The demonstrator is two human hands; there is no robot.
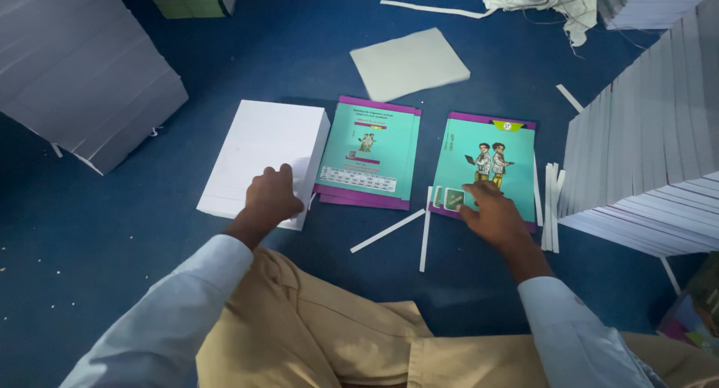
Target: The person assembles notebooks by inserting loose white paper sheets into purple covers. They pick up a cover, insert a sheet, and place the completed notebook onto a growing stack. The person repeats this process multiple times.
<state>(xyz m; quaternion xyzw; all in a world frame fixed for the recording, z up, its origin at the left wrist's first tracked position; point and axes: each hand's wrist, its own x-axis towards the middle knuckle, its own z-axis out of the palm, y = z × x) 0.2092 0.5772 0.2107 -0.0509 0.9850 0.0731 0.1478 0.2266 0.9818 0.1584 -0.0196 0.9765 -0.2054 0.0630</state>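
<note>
Left hand (271,199) rests, fingers curled, on the white stack's (258,156) near corner, its grip unclear. Right hand (493,212) lies flat, open, on the right cover (487,163); middle covers (368,152) between them.

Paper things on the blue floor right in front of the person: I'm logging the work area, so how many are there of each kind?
Teal covers with purple edges: 2 piles, one lying apart, one under the right hand
White page stack under the left hand: 1
Loose white sheet pile: 1
Total: 4
</note>
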